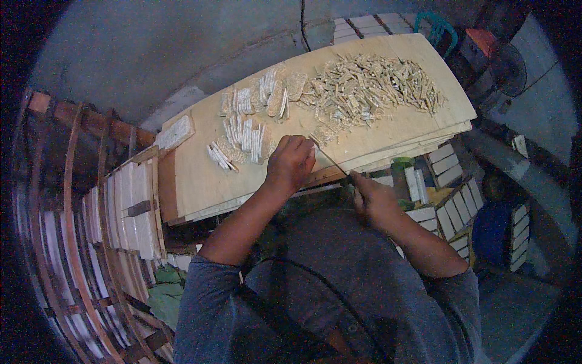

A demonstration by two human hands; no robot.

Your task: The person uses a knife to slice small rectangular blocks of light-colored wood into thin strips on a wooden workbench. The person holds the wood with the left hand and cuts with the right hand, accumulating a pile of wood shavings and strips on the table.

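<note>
My right hand [374,201] is closed around the handle of a thin knife [332,161], its blade slanting up and left to the fingers of my left hand [290,164]. Those fingers are curled around a small pale slice, mostly hidden, at the near edge of the board. Just beyond, a heap of pale, short cut sticks [376,85], which look like tempeh, covers the right part of the board. To the left stand rows of thin oval slices [248,136] with white edges, leaning on each other.
The wide wooden board [203,191] rests on a stack of boards. Slatted racks with white slabs [130,206] stand at the left. Trays of white blocks [461,203] lie below on the right, near a blue container [492,233]. A teal chair [438,30] and a fan [508,68] are behind.
</note>
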